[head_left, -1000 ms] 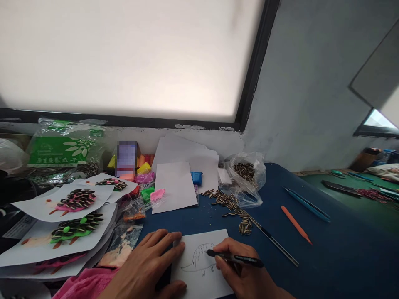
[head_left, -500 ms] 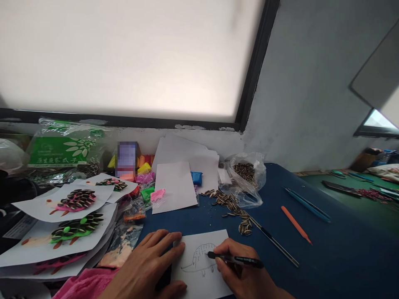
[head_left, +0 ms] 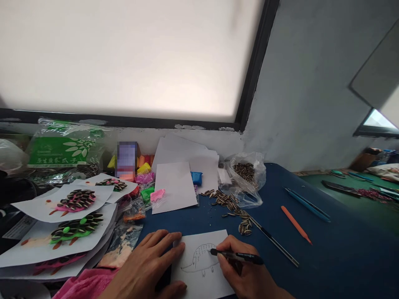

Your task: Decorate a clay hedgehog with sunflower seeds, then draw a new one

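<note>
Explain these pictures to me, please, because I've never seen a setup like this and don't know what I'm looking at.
There is no machine here: you see a person's two bare hands, and everything is filmed by one camera worn on the head, looking forward and down. The right hand holds a black pen over a pencil-thin drawing of a hedgehog on a white sheet. The left hand rests at the sheet's left edge. On the blue tabletop lie loose striped sunflower seeds, a clear plastic bag holding more, blue tweezers and an orange pointed stick. At the left are papers bearing seed-covered hedgehogs.
</note>
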A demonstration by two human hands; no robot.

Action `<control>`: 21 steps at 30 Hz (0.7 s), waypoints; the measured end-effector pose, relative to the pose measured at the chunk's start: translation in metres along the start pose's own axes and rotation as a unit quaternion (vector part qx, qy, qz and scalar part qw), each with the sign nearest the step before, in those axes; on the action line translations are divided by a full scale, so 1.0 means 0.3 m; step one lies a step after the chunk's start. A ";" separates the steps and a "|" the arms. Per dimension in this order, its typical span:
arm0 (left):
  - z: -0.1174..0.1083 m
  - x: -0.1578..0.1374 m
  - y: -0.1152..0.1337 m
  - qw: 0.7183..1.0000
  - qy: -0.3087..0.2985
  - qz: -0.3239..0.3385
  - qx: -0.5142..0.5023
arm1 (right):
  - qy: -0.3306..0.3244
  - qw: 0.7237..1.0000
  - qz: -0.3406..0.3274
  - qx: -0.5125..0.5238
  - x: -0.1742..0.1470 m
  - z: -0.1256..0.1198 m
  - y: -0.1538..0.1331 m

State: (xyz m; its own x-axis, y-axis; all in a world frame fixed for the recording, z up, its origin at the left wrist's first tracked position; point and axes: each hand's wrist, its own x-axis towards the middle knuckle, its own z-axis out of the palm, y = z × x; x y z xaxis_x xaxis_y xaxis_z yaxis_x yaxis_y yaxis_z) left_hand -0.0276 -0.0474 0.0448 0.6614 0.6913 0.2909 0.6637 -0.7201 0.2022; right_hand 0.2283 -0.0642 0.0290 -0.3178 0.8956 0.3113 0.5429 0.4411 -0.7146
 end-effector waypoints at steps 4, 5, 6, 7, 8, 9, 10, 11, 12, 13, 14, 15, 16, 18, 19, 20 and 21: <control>0.001 0.008 -0.002 1.000 -0.004 -0.002 0.000 | 0.004 1.000 0.010 0.006 -0.005 -0.001 -0.004; 0.002 0.010 -0.002 1.000 -0.007 -0.002 0.001 | 0.009 1.000 0.016 0.006 -0.005 -0.002 -0.005; 0.002 0.011 -0.003 1.000 -0.010 -0.001 0.003 | 0.015 1.000 0.022 0.005 -0.004 -0.003 -0.006; 0.002 0.011 -0.003 1.000 -0.016 -0.002 0.005 | 0.019 0.999 0.026 0.003 -0.004 -0.003 -0.007; 0.002 0.011 -0.003 1.000 -0.023 -0.002 0.008 | 0.022 0.999 0.027 0.002 -0.004 -0.004 -0.008; 0.000 0.009 -0.002 1.000 -0.028 -0.004 0.010 | 0.022 0.999 0.026 0.002 -0.003 -0.005 -0.009; -0.002 0.007 -0.001 0.999 -0.034 -0.005 0.010 | 0.021 0.999 0.025 0.004 -0.003 -0.005 -0.010; -0.004 0.005 0.000 0.999 -0.038 -0.006 0.010 | 0.018 1.000 0.024 0.008 -0.003 -0.005 -0.011; -0.007 0.003 0.002 0.999 -0.040 -0.008 0.009 | 0.015 1.000 0.024 0.012 -0.004 -0.005 -0.011; -0.009 0.001 0.003 0.999 -0.037 -0.007 0.009 | 0.010 1.000 0.023 0.015 -0.004 -0.005 -0.012; -0.011 -0.001 0.004 0.999 -0.034 -0.007 0.008 | 0.007 1.000 0.022 0.016 -0.005 -0.004 -0.012; -0.011 -0.001 0.005 1.000 -0.029 -0.008 0.008 | 0.007 1.000 0.020 0.015 -0.005 -0.004 -0.011; -0.011 -0.001 0.006 1.000 -0.025 -0.008 0.008 | 0.008 1.000 0.019 0.013 -0.006 -0.004 -0.011; -0.008 0.000 0.005 1.000 -0.019 -0.008 0.004 | 0.012 1.000 0.018 0.012 -0.006 -0.003 -0.010; -0.006 0.001 0.004 1.000 -0.018 -0.007 0.000 | 0.013 1.000 0.019 0.013 -0.006 -0.003 -0.010; -0.003 0.003 0.003 1.000 -0.018 -0.006 -0.004 | 0.011 1.000 0.020 0.017 -0.005 -0.004 -0.010; -0.001 0.004 0.002 1.000 -0.017 -0.005 -0.007 | 0.007 1.000 0.021 0.021 -0.005 -0.005 -0.010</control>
State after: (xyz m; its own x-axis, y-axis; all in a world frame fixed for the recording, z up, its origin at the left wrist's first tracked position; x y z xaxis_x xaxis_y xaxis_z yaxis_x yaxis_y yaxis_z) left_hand -0.0265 -0.0470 0.0457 0.6673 0.6993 0.2564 0.6650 -0.7144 0.2179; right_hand 0.2282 -0.0668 0.0315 -0.2855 0.9137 0.2893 0.5228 0.4014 -0.7520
